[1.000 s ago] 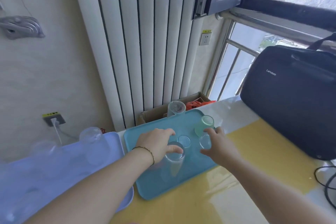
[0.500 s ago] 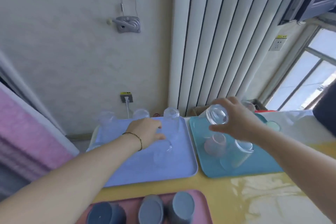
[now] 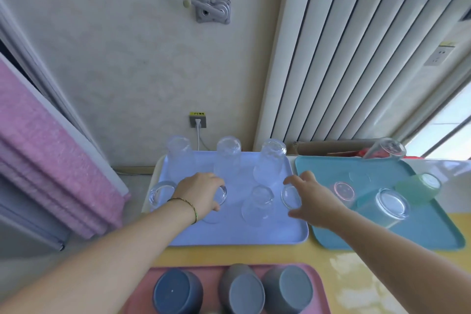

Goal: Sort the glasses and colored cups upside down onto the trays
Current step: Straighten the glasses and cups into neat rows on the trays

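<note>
A lavender tray (image 3: 229, 237) in the middle holds several clear glasses upside down. My left hand (image 3: 200, 192) grips one clear glass (image 3: 221, 195) standing inverted in the front row. My right hand (image 3: 314, 201) wraps its fingers around another clear glass (image 3: 290, 196) at the tray's right edge, base up. Between them stands a free inverted glass (image 3: 258, 202). To the right, a teal tray (image 3: 433, 234) carries a pink cup (image 3: 342, 190), a clear glass (image 3: 388, 205), a green cup (image 3: 420, 186) and a tilted glass (image 3: 384, 149) at its far edge.
A pink tray (image 3: 318, 285) at the near edge holds three dark grey cups (image 3: 242, 290) upside down. The trays rest on a yellow table (image 3: 356, 275). Behind are a wall socket (image 3: 197, 121), a white radiator (image 3: 344, 58) and a cardboard box (image 3: 328, 146). Pink fabric (image 3: 46, 150) hangs at left.
The view has swung left from the teal tray to the lavender one. Both hands carried clear glasses over; the right one came down from mid-air onto the lavender tray.
</note>
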